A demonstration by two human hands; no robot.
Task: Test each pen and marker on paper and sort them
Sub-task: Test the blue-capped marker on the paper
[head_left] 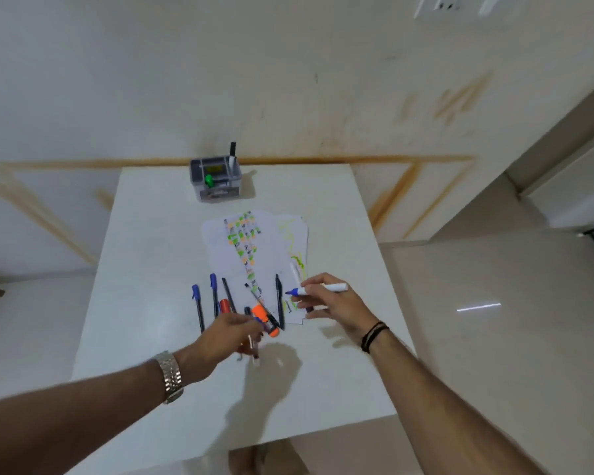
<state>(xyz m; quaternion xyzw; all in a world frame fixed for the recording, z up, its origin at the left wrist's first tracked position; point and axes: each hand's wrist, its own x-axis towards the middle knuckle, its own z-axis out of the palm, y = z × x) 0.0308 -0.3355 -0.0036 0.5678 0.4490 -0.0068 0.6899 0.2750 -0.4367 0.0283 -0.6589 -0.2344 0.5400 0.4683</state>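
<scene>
My right hand (326, 299) holds a white marker with a blue cap (318, 289), its capped end pointing left over the paper's near edge. The white paper (254, 248) lies mid-table, covered with green, orange and black test marks. My left hand (225, 337) reaches into a cluster of pens by the paper's near corner, among them an orange highlighter (264, 318) and a black pen (279, 299); its fingers are blurred and seem to grip a pen. Two blue-capped pens (198, 305) and a red marker (224, 305) lie to the left.
A grey desk organiser (215, 180) stands at the table's far edge, with a green marker and a black-capped marker in it. The small white table (144, 234) ends close on all sides, with glossy floor around it and a wall behind.
</scene>
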